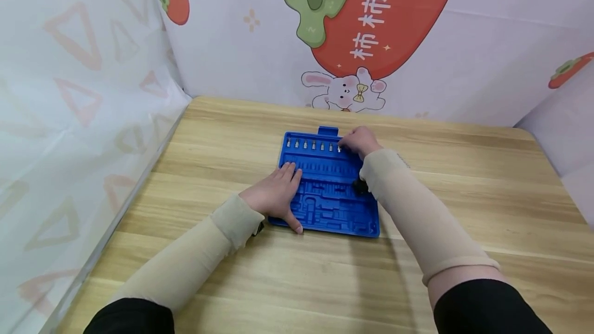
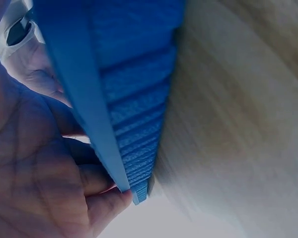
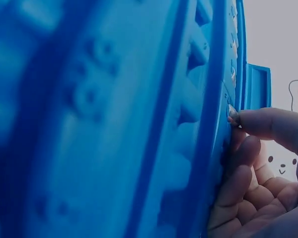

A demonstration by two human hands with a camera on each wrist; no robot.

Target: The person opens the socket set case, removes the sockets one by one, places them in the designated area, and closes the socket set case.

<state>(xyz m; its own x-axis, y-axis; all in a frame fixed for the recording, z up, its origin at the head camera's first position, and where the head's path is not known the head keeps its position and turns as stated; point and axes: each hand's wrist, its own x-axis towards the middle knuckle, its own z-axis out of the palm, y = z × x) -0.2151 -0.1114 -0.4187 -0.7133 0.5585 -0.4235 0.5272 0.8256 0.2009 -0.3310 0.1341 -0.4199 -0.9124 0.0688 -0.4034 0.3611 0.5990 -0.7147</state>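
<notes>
A blue plastic tool case tray (image 1: 343, 232) lies open on the table, with moulded recesses across it. Along its far row stand several small metal bits (image 1: 313, 145). My left hand (image 1: 275, 194) rests on the tray's left side with fingers spread and the thumb at the front edge; the left wrist view has its fingertips against the blue side wall (image 2: 104, 129). At the far right corner, my right hand (image 1: 361, 140) pinches a small metal bit (image 3: 232, 115) at the right end of that row. The hand partly hides this bit and the corner.
A wooden table (image 1: 223, 133) carries the tray. A blue latch tab (image 1: 328, 131) sticks out from the tray's far edge. Behind the table hangs a white printed cloth (image 1: 241, 55), with another cloth wall on the left. A black device (image 1: 359, 186) sits under the right wrist.
</notes>
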